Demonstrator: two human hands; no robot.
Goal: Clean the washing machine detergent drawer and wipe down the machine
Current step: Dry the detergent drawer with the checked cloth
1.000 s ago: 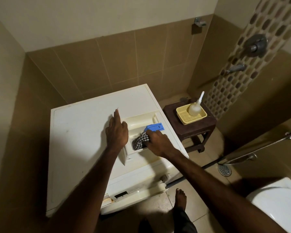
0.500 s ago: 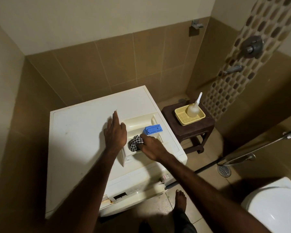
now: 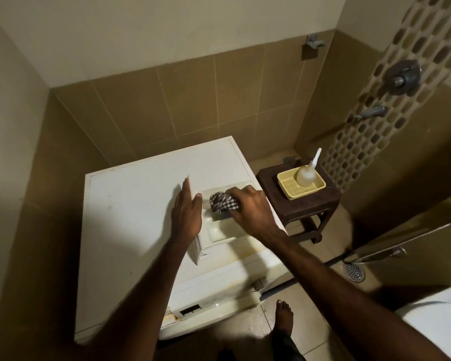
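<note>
A white washing machine (image 3: 130,212) stands in the tiled corner, and the cream detergent drawer (image 3: 219,231) lies on top of it at the right. My left hand (image 3: 186,213) rests flat against the drawer's left side, fingers straight. My right hand (image 3: 250,208) grips a black-and-white checked cloth (image 3: 223,202) and presses it into the drawer's far compartments. The drawer's blue insert is hidden under my right hand.
A dark wooden stool (image 3: 301,204) stands right of the machine, carrying a yellow tray (image 3: 289,187) with a clear squeeze bottle (image 3: 305,173). Taps (image 3: 401,76) are on the right wall. A hose (image 3: 412,237), floor drain (image 3: 353,272) and white toilet (image 3: 438,319) lie lower right; my bare foot (image 3: 284,315) is below.
My right hand has moved the cloth from the drawer's near compartment toward the far end, covering the blue insert. My left hand has stayed on the drawer's side.
</note>
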